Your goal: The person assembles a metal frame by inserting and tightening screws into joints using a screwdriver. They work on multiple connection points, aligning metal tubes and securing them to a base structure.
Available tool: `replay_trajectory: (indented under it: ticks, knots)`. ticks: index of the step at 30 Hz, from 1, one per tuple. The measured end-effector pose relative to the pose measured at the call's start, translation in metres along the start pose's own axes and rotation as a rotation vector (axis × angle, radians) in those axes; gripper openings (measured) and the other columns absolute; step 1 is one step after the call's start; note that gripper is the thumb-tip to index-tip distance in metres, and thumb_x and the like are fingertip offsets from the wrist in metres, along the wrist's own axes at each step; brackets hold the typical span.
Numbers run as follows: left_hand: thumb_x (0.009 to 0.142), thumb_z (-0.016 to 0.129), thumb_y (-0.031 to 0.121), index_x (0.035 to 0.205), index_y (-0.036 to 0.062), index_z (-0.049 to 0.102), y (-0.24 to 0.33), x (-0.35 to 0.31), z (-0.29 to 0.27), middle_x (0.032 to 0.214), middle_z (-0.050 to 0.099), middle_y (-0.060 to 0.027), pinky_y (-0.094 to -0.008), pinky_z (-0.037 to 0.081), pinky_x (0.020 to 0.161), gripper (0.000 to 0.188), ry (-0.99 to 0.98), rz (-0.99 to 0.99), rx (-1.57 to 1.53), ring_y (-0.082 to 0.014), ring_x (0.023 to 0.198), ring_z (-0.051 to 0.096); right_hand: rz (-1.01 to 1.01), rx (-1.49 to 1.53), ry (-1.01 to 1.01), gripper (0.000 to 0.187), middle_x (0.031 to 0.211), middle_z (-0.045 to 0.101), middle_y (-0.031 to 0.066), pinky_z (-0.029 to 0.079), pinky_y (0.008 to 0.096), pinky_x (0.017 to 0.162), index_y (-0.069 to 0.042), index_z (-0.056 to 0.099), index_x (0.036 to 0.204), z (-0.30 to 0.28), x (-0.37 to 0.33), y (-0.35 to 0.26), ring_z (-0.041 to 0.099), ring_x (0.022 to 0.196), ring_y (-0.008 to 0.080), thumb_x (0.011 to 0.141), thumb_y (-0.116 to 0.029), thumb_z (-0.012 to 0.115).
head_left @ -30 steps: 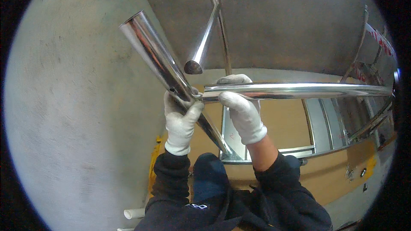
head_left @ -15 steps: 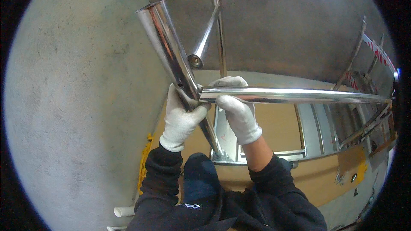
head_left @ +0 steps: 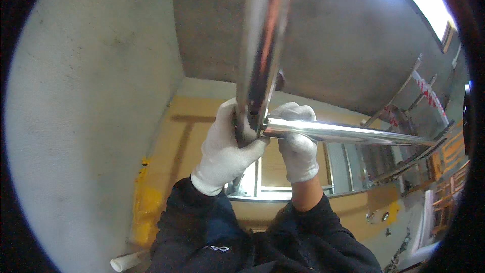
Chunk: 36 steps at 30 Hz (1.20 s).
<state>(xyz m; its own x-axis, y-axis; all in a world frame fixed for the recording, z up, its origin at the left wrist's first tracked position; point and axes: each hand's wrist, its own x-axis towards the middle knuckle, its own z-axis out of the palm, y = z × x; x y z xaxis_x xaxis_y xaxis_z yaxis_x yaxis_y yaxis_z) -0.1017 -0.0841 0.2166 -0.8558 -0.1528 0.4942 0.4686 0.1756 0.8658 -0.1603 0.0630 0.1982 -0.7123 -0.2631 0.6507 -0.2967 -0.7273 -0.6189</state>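
Note:
A thick shiny metal post (head_left: 262,45) rises in front of me, its upper end close to the camera. My left hand (head_left: 226,149), in a white knit glove, is wrapped round the post's lower part. From the post's right side a thinner metal tube (head_left: 348,132) runs off to the right. My right hand (head_left: 297,144), gloved too, grips this tube close to its left end, fingers above and below. The tube's end meets the post or lies right against it; whether they are joined I cannot tell. A small hole shows in the post just above the joint.
A bare plastered wall (head_left: 86,101) stands at my left, a darker one (head_left: 313,35) ahead. Tan board (head_left: 177,121) covers the floor, with a metal frame (head_left: 278,192) on it. A ladder-like stand (head_left: 404,101) with red-and-white tape is at right. A white pipe (head_left: 126,262) lies lower left.
The post has swung from leaning left to nearly upright and nearer the camera. My view has shifted, bringing a window in at upper right. Both hands keep their hold.

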Motion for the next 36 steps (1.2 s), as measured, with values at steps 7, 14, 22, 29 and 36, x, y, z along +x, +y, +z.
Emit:
replay_trajectory:
  ticks: [7, 14, 22, 29, 36]
  knots:
    - [0.072, 0.07, 0.013, 0.122, 0.0036, 0.038, 0.001, 0.007, -0.015, 0.102, 0.056, -0.0168, -0.0391, 0.047, 0.075, 0.06, -0.137, 0.078, 0.008, -0.0343, 0.09, 0.06, -0.065, -0.041, -0.007, 0.042, 0.099, 0.055, 0.0143, 0.048, 0.0381, 0.086, -0.005, 0.053, 0.1, 0.009, 0.004, -0.004, 0.057, 0.096, 0.0261, 0.071, -0.022, 0.077]
    - [0.067, 0.072, 0.012, 0.116, 0.0034, 0.042, 0.015, 0.015, -0.031, 0.091, 0.056, -0.0132, -0.0358, 0.045, 0.077, 0.058, -0.295, -0.093, 0.046, -0.0274, 0.088, 0.059, -0.049, -0.032, 0.085, 0.045, 0.097, 0.055, 0.0136, 0.05, 0.0361, 0.082, -0.005, 0.054, 0.103, 0.026, 0.004, -0.006, 0.057, 0.093, 0.025, 0.07, -0.023, 0.078]
    - [0.067, 0.071, 0.013, 0.113, 0.0038, 0.044, 0.002, 0.016, -0.028, 0.087, 0.055, -0.0138, -0.0363, 0.046, 0.072, 0.054, -0.264, 0.077, 0.03, -0.0308, 0.081, 0.058, -0.045, -0.075, 0.192, 0.047, 0.094, 0.055, 0.0127, 0.051, 0.0374, 0.082, -0.004, 0.053, 0.101, 0.015, -0.005, -0.004, 0.058, 0.091, 0.0257, 0.067, -0.023, 0.08]
    - [0.066, 0.073, 0.014, 0.122, 0.0019, 0.039, 0.0, 0.013, -0.027, 0.093, 0.057, -0.0175, -0.0398, 0.047, 0.072, 0.066, -0.231, 0.165, 0.055, -0.0346, 0.086, 0.059, -0.009, -0.037, 0.196, 0.052, 0.105, 0.057, 0.015, 0.05, 0.0444, 0.088, -0.004, 0.051, 0.103, 0.001, -0.014, -0.005, 0.058, 0.101, 0.0293, 0.065, -0.022, 0.081]
    - [0.068, 0.072, 0.014, 0.126, 0.003, 0.036, -0.008, 0.016, -0.028, 0.1, 0.056, -0.0193, -0.0422, 0.048, 0.072, 0.069, -0.227, 0.321, 0.001, -0.0378, 0.086, 0.059, -0.006, -0.172, 0.25, 0.075, 0.127, 0.048, 0.0126, 0.042, 0.0462, 0.099, -0.011, 0.041, 0.128, 0.004, -0.021, -0.004, 0.048, 0.117, 0.0308, 0.067, -0.04, 0.075]
